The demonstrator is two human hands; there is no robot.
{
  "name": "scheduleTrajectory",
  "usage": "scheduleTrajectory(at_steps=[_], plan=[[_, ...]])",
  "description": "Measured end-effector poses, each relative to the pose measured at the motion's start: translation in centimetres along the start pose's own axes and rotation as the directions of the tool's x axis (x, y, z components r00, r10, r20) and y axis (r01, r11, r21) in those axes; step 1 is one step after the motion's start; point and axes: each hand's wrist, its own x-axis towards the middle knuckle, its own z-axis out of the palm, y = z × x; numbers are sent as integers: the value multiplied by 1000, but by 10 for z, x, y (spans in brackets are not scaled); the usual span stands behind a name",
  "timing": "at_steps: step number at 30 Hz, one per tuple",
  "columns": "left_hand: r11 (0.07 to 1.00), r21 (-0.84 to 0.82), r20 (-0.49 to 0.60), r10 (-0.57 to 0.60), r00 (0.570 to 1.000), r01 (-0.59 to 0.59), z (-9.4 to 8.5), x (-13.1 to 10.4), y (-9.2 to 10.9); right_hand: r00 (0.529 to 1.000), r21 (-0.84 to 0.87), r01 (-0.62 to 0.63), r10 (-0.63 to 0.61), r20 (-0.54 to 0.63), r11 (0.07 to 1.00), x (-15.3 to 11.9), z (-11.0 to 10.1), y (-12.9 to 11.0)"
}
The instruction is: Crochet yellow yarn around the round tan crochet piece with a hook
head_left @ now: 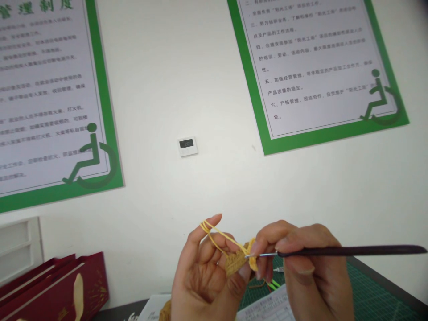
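Green-bordered poster, L [115, 165]: flat, white centre w/ printed text, wheelchair figure in lower corner; up on smooth white wall [160, 89].
Bags [50, 294]: dark red, stiff, boxy, pale strap on front; below that poster.
Thermostat [187, 146]: small white square, dark screen.
Left hand [207, 281]: palm twd. view, index raised w/ yellow yarn [204, 227] looped round it; thumb & fingers clamped on crochet piece [236, 263].
Yarn: thin, soft; strands run taut from index to piece.
Crochet piece: tan, ribbed, bright yellow edge on R side; btwn the hands, at L thumb tip, R fingers right by its yellow edge.
Printed sheet [267, 307]: white, partly hidden behind both hands.
Hook [361, 251]: slim metal shaft, tip at piece; dark tapered handle, approx. level.
Right hand [319, 281]: fingers & thumb pinched tog. on hook; blocks part of mat [368, 290].
Mat: green, gridded, dark table edge beyond.
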Motion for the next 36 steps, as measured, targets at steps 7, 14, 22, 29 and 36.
scheduleTrajectory(at_steps=[7,14,22,29,36], plan=[[999,13,8,-35,999,35,0,-1,1,1000,35,-14,15,-18,999,0,1,2],[995,93,7,-38,999,37,-2,-3,3,998,135,-65,66,-5,989,1,-1,6],[921,287,-34,285,958,-264,2,-4,-12,962,174,-262,271,-27,949,2,0,7],[843,374,-12,422,907,-387,3,-4,-17,940,259,-339,334,64,904,3,0,4],[971,192,-98,160,982,-139,8,-6,-5,972,153,-219,201,125,964,4,-9,4]])
